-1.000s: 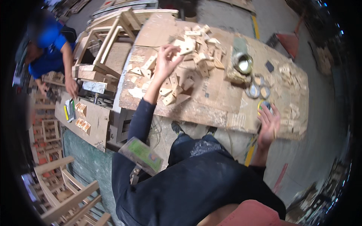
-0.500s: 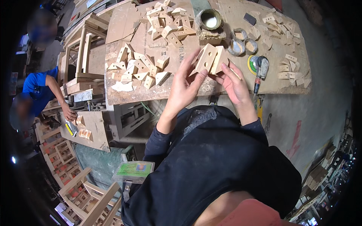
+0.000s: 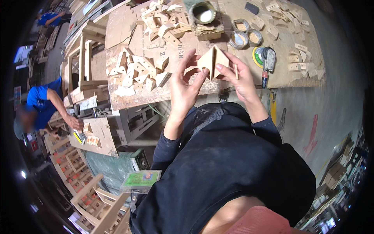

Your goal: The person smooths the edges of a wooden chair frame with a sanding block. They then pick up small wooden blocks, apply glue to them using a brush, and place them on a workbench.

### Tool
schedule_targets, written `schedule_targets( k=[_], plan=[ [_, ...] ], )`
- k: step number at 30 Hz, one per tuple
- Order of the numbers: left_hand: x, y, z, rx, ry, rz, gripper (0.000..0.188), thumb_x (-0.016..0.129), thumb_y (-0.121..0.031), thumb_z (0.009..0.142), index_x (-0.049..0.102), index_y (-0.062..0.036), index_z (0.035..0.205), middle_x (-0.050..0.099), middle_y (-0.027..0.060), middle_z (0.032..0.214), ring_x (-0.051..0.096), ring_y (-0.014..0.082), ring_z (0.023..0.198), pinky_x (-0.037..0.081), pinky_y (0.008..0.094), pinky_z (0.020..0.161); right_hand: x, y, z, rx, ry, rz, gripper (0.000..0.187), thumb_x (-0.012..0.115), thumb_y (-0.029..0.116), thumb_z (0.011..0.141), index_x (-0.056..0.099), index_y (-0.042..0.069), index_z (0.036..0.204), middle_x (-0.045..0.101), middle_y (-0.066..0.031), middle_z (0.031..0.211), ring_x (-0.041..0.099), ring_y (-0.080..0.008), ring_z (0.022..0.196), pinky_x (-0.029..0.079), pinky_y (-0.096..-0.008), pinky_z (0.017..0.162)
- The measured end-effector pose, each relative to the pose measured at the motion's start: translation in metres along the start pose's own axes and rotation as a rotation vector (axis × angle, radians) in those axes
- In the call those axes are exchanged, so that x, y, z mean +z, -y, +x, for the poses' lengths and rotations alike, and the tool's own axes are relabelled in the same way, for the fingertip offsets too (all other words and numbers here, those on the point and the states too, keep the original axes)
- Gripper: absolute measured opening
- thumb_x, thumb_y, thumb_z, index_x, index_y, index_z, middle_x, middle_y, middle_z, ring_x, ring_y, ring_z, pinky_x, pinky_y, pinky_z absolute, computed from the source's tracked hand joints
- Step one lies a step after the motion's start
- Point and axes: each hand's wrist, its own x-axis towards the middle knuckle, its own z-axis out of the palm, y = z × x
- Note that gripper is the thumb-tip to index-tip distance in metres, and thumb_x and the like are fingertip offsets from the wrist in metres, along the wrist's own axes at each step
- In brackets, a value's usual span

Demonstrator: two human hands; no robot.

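Above the front edge of the cardboard-covered table, I hold up two angled wooden blocks side by side. My left hand (image 3: 184,86) grips the left wooden block (image 3: 205,62), its thumb near a drilled hole. My right hand (image 3: 244,81) pinches the right wooden block (image 3: 222,59) between thumb and fingers. A thin wooden stick (image 3: 236,71) also sticks up from among the right hand's fingers. The blocks' inner edges stand close together; whether they touch I cannot tell. The fingers behind the blocks are partly hidden.
Loose drilled blocks lie in piles (image 3: 136,72) on the table's left and far right. A pot of white liquid (image 3: 203,13), several small cups (image 3: 238,39) and a sander (image 3: 267,58) stand behind my hands. At left, a person in blue (image 3: 43,97) reaches over a low board (image 3: 99,134).
Both blocks have turned, so their edges now point toward me and the broad drilled face shows less. My hands still hold them. The view has shifted slightly.
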Motion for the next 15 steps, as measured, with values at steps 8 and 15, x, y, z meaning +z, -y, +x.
schedule_targets(
  k=[8,15],
  plan=[
    [0.010,0.010,0.003,-0.069,0.102,0.100,0.044,0.060,0.009,0.090,0.051,0.0053,0.132,0.061,0.0173,0.122,0.064,0.0210,0.102,0.054,0.0315,0.089,-0.002,-0.033,-0.008,-0.349,-0.037,0.046,0.062,0.080,0.014,0.080,0.052,-0.002,0.133,0.063,-0.0090,0.122,0.058,-0.0160,0.113,0.047,-0.0319,0.099],
    [0.035,-0.014,0.028,0.235,0.478,0.404,0.037,0.053,-0.004,0.098,0.051,0.0040,0.134,0.057,0.0168,0.131,0.055,0.0223,0.117,0.045,0.0356,0.099,-0.024,-0.037,-0.026,-0.472,-0.405,-0.078,0.067,0.085,0.027,0.070,0.056,-0.001,0.124,0.068,-0.0166,0.104,0.066,-0.0239,0.094,0.052,-0.0329,0.083]
  ],
)
